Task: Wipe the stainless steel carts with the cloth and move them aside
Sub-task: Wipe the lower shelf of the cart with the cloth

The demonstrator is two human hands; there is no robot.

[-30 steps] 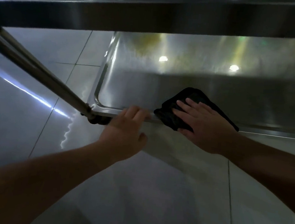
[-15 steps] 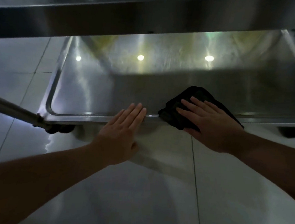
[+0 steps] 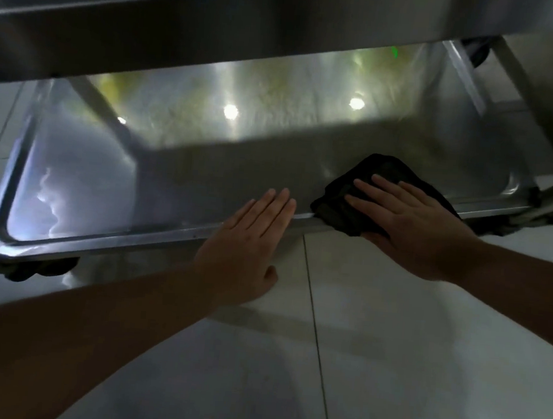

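Observation:
The bottom shelf of a stainless steel cart [image 3: 107, 239] lies low in front of me, with an upper shelf [image 3: 217, 22] overhanging it. A black cloth [image 3: 365, 196] sits crumpled on the shelf's near rim, right of centre. My right hand [image 3: 409, 226] presses flat on the cloth with straight, spread fingers. My left hand [image 3: 250, 237] lies flat on the same rim just left of the cloth, fingers straight and together, apart from the cloth.
Pale floor tiles [image 3: 388, 367] spread under and in front of the cart. A black caster [image 3: 29, 267] shows below the shelf's near left corner. Cart legs [image 3: 538, 104] rise at the right, and another caster [image 3: 476, 54] sits far right.
The cart has shifted right in my view, so its whole near rim shows. My left hand went from curled on the rim to flat. The right hand keeps pressing the cloth.

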